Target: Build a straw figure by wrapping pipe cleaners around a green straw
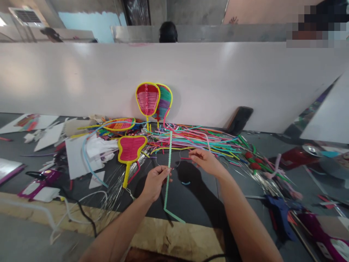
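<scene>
My left hand [156,180] pinches a mint-green pipe cleaner [168,153] between thumb and fingers. The pipe cleaner stands nearly upright in this view, and its lower end bends off to the right. A thin curved wire [180,158] shows near the left fingertips. To the right, my right hand [204,161] is raised with thumb and fingers drawn together; what they hold, if anything, is too small to make out. A short blue piece [185,183] lies on the dark table between the hands. Left of my left hand rests a pink fan with a yellow rim [132,148].
Loose colourful pipe cleaners [191,138] lie in a heap behind my hands. Two fans [148,100] lean on the white partition [81,76], and a phone [240,120] stands against it. At right are a red can [300,154] and a blue glue gun [280,214]; cables lie left.
</scene>
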### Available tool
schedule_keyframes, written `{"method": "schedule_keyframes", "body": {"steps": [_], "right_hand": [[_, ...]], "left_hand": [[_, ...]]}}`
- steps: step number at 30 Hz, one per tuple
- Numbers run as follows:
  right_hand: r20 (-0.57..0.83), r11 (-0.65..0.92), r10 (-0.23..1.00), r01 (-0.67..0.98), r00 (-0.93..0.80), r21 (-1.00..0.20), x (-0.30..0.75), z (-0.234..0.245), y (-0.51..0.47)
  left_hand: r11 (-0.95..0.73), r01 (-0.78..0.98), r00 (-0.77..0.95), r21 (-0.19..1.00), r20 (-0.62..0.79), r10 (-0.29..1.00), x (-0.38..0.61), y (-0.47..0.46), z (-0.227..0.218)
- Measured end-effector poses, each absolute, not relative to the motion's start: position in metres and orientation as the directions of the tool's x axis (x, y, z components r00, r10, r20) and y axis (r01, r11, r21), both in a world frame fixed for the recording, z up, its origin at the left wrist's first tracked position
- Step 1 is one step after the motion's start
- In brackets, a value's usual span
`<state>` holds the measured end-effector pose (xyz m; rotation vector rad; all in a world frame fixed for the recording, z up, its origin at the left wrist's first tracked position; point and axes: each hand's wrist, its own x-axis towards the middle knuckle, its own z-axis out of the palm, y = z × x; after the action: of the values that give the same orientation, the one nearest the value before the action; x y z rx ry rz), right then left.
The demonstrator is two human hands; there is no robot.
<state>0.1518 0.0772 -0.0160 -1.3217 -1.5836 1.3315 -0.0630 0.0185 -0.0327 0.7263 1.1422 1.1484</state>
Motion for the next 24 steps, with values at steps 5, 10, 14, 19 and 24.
{"method": "schedule_keyframes", "body": {"steps": [5, 10, 14, 19, 24], "right_hand": [[-0.174, -0.138, 0.925, 0.128, -0.337, -0.982, 0.133, -0.012, 0.07], [-0.245, -0.21, 0.854, 0.126, -0.46, -0.97, 0.114, -0.017, 0.062], [-0.262, -0.217, 0.842, 0.15, -0.471, -0.965, 0.107, -0.021, 0.06], [-0.243, -0.194, 0.855, 0.151, -0.458, -0.969, 0.106, -0.021, 0.059], [-0.235, -0.189, 0.855, 0.145, -0.462, -0.971, 0.108, -0.021, 0.06]], "left_hand": [[0.301, -0.314, 0.005, 0.901, -0.315, 0.949, -0.062, 0.018, -0.034], [0.297, -0.325, 0.004, 0.898, -0.313, 0.95, -0.06, 0.018, -0.032], [0.292, -0.335, 0.01, 0.896, -0.306, 0.952, -0.06, 0.018, -0.034], [0.293, -0.351, 0.008, 0.889, -0.31, 0.951, -0.06, 0.018, -0.037], [0.297, -0.353, -0.005, 0.887, -0.319, 0.948, -0.06, 0.019, -0.037]]}}
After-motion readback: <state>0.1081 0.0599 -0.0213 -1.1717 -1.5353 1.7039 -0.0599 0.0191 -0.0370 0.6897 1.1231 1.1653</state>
